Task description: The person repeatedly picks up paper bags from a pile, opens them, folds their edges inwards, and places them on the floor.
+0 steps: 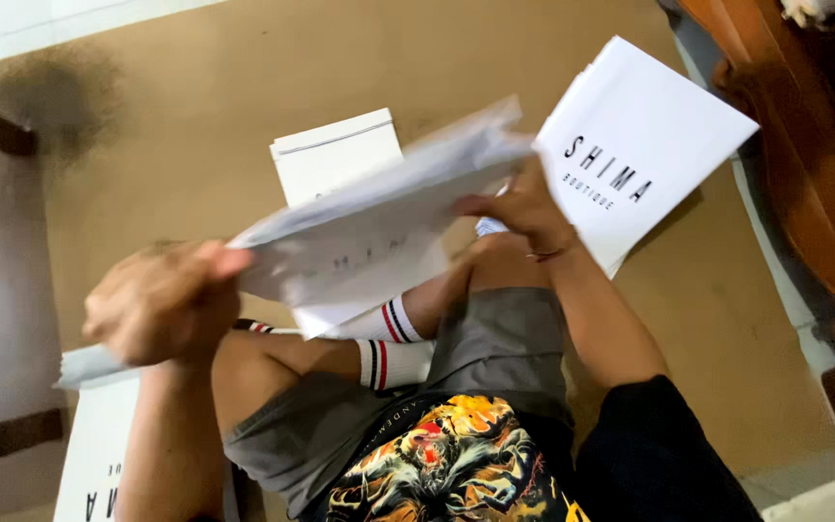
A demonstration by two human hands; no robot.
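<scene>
Left hand (161,300): closed in a fist-like grip on the near end of a flat white paper bag (369,232), held above the lap.
Right hand (524,208): fingers pinched on the bag's far end, beside a white printed sheet (645,145).
Bag: blurred, stretched between both hands over crossed legs in striped socks (388,348).
Surroundings: brown floor (195,116); another white folded piece (335,155) lies behind the bag.
Handling: judged best kept taut with even grips, so edges line up and the paper does not crease.
</scene>
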